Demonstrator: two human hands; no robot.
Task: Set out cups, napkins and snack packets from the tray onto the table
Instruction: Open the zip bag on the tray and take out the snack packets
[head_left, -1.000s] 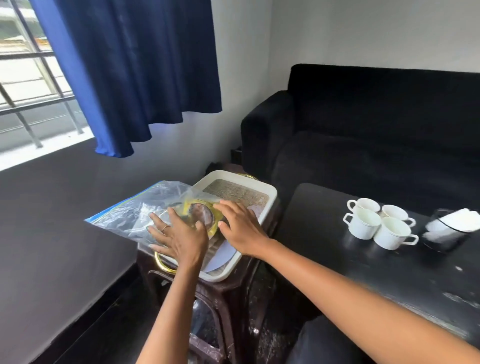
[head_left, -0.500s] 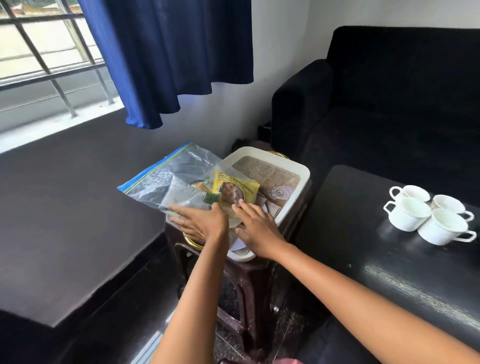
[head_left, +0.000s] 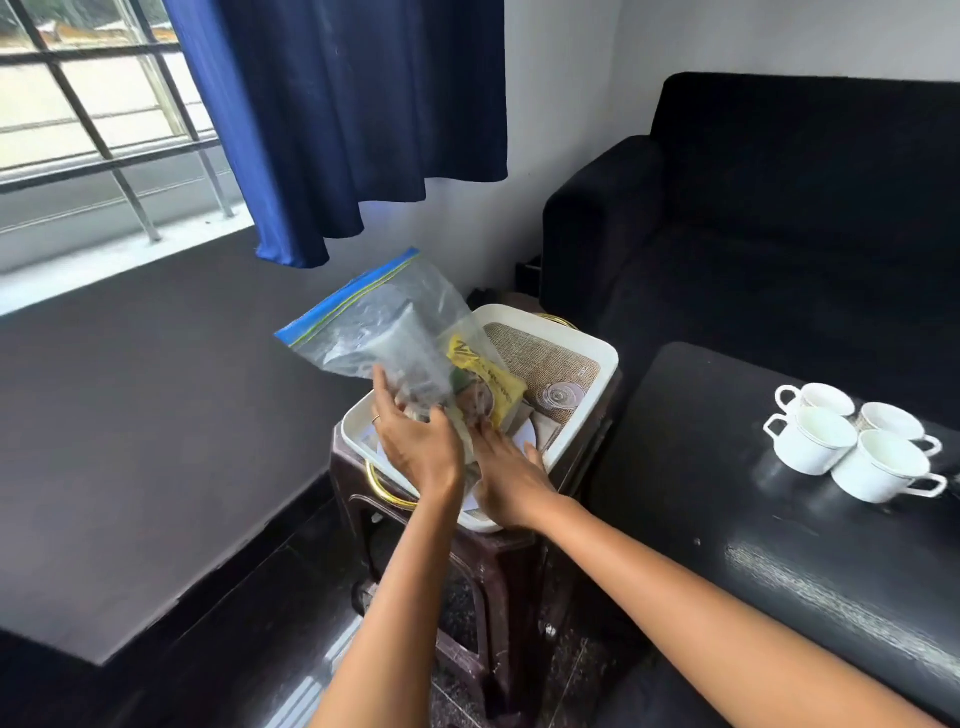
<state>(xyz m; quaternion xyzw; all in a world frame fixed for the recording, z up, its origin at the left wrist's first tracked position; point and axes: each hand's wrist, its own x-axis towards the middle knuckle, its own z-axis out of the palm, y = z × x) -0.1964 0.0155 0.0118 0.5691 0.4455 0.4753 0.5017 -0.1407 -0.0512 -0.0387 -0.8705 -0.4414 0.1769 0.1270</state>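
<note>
— That curtain (head_left: 358, 119), is it navy all over?
— Deep navy, with a brighter blue edge by the window. The sofa (head_left: 779, 218) is flat black.
— And the bag (head_left: 384, 332)?
— Clear plastic with a blue strip along the seal. The packet (head_left: 488, 387) inside it is yellow with a green patch; there's a brownish picture, though I can't make it out.
— The tray (head_left: 597, 353)?
— White rim, tan woven lining, gold handles. Four white cups (head_left: 852, 449) on the glossy black bench (head_left: 779, 545).
</note>
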